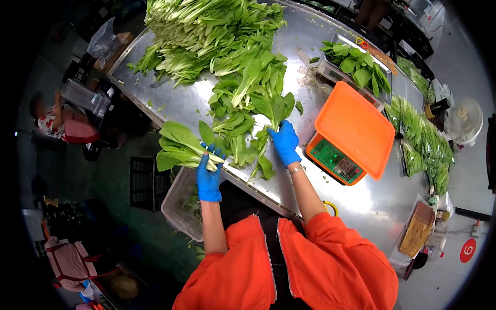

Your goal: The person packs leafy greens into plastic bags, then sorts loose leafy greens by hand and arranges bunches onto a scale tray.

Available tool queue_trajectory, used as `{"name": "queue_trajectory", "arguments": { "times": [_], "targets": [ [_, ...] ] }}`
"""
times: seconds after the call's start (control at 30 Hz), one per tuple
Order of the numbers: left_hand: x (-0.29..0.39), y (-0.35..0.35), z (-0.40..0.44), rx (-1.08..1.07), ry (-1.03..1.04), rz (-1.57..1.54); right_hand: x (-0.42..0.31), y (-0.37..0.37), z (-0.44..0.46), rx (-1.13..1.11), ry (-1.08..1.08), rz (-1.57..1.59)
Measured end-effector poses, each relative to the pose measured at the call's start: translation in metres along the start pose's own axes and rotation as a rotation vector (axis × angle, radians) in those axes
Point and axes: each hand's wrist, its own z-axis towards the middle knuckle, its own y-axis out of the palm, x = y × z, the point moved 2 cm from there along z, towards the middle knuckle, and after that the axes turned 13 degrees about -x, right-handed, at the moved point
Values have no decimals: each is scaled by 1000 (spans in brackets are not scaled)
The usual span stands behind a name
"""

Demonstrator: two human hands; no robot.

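Note:
My left hand (208, 178), in a blue glove, is closed around the pale stems of a small bunch of leafy greens (178, 145), held over the table's near edge with the leaves pointing left. My right hand (285, 143), also gloved in blue, pinches the stem of a leafy green (275, 107) that lies among others on the metal table (294, 188). Between my hands, loose leafy greens (235, 129) are spread out. They run back to a large heap of greens (206, 36) at the far side.
Right of my hand stands an orange weighing scale (354, 129) with a lit display. Behind it, another scale carries greens (357, 64). Bagged greens (421, 137) lie at the right. Below the near edge is a plastic bin (178, 206) with leaf scraps. A seated person (64, 121) is at left.

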Motion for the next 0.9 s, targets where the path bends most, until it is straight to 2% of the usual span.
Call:
{"name": "queue_trajectory", "arguments": {
  "times": [0.03, 0.1, 0.13, 0.17, 0.23, 0.37, 0.43, 0.47, 0.57, 0.6, 0.73, 0.83, 0.9],
  "targets": [
    [-2, 0, -2, 0, -1, 0, 5, 3, 0, 1, 1, 0],
    [-5, 3, -2, -38, -29, -26, 17, 5, 9, -96, 124, 492],
    [-6, 4, -3, -67, -37, -28, 18, 5, 16, -103, 16, 805],
    [-7, 6, -4, -68, -38, -27, 28, 4, 17, -294, 113, 1009],
    [-7, 19, -9, -106, -47, 6, -1, -22, -5, -354, 210, 1560],
    [-12, 24, -7, -126, -71, 32, -4, -22, -12, -464, 112, 1537],
    [-13, 26, -9, -129, -73, 6, -7, -27, -16, -301, -34, 1289],
    [-14, 27, -10, -132, -78, 19, 5, -18, -8, -272, -26, 1188],
    [-12, 37, -11, -148, -67, 31, -5, -35, -12, -145, -121, 1132],
    [-13, 37, -12, -125, -66, 54, -6, -39, -10, -174, -202, 1094],
    [-18, 41, -9, -145, -59, 98, -17, -41, -15, -249, -125, 1294],
    [-14, 56, -14, -134, -31, 171, -30, -38, -19, -248, -210, 1255],
    [-14, 53, -13, -171, -22, 230, -36, -31, -25, -280, -147, 1215]
  ]
}}
